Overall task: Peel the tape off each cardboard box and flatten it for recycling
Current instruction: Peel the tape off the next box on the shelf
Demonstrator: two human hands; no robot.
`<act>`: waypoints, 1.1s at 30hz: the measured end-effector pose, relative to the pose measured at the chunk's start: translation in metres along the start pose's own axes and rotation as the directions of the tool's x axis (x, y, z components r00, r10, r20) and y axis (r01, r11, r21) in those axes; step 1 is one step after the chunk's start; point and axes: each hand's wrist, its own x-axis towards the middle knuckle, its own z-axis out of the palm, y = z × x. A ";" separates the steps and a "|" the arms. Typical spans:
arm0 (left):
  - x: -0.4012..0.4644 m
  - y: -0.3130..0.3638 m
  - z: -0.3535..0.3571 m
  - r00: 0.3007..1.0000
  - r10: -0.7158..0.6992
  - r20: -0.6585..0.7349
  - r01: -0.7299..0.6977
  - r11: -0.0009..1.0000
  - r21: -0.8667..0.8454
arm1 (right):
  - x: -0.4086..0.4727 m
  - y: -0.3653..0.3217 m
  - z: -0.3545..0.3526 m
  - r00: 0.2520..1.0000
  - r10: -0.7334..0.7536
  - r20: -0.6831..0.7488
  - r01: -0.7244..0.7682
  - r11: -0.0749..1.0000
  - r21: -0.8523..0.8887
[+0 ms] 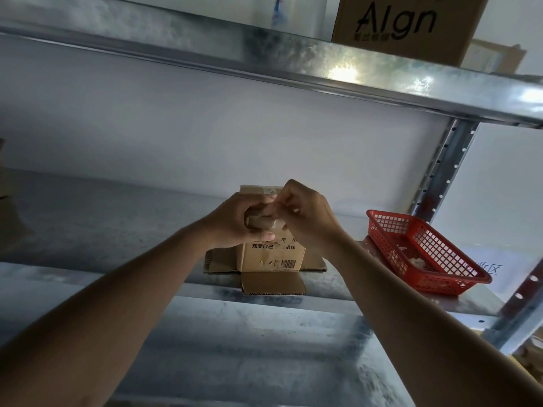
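Small brown cardboard box (273, 255) upright on metal shelf (88, 230), flaps splayed. Left hand (235, 220) and right hand (305, 217) pinching crumpled tape wad (260, 223), likely balling it for red plastic basket (426, 251).

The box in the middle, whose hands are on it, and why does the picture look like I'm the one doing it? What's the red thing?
There is no machine here. A person wears a camera on their head, so you see their own two arms reaching out, just as they see them.

The left hand and the right hand meet at the top of a small cardboard box. Both pinch a crumpled wad of tape, brownish with a clear bit, right at the box's top. Whether it is still stuck to the box, the hands hide.

The box stands on a metal shelf, with its bottom flaps spread out flat. To the right sits a red basket with a few pale scraps in it. Up on the higher shelf stands a bigger box with dark letters.
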 end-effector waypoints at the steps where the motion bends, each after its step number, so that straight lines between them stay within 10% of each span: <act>1: -0.001 -0.002 -0.005 1.000 0.004 0.012 -0.004 1.000 -0.015 | 0.001 -0.001 0.000 0.999 0.036 0.008 -0.036 0.995 0.097; 14: 0.000 -0.010 -0.012 1.000 0.029 -0.003 -0.027 0.961 0.274 | 0.005 -0.010 0.019 0.965 0.261 -0.034 -0.170 0.717 0.676; 24: 0.019 0.012 0.035 0.973 0.093 -0.212 0.027 0.864 0.503 | 0.005 -0.012 0.004 0.932 0.275 -0.235 -0.145 0.879 0.454; 33: 0.022 -0.004 0.015 0.998 0.011 -0.064 0.017 0.906 0.422 | 0.010 -0.011 0.009 0.936 0.262 -0.236 -0.139 0.889 0.437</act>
